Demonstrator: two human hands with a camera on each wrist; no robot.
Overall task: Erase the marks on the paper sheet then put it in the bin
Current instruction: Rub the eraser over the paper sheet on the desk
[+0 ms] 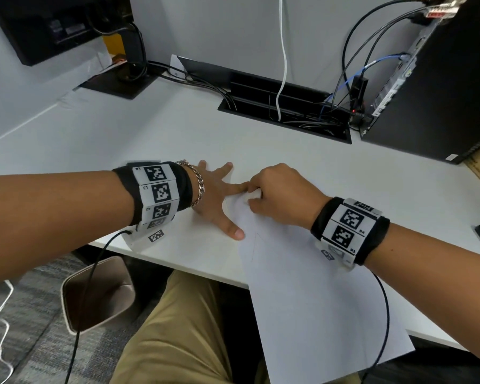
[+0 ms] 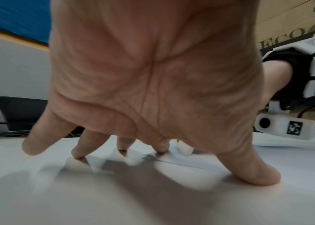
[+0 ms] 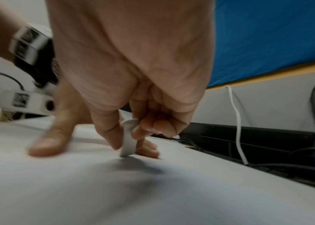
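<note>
Paper (image 1: 311, 295) lies lengthwise toward you off the desk (image 1: 178, 128) edge, your splayed left hand (image 1: 216, 198) pinning its far end; its own camera shows flat fingertips (image 2: 78, 153), while yours shows the right hand (image 3: 133, 94) pinching the eraser (image 3: 127, 140) upright beside them.

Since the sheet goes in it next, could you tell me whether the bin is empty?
Apparently empty: the head view shows the bin's bare inside; its far depth is hidden.

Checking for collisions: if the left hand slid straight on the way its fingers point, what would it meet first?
Probably the right hand: the left hand lies spread on the paper sheet, its forefinger already reaching the right hand's fingers, which pinch a white eraser. The outer fingers point over bare desk.
</note>
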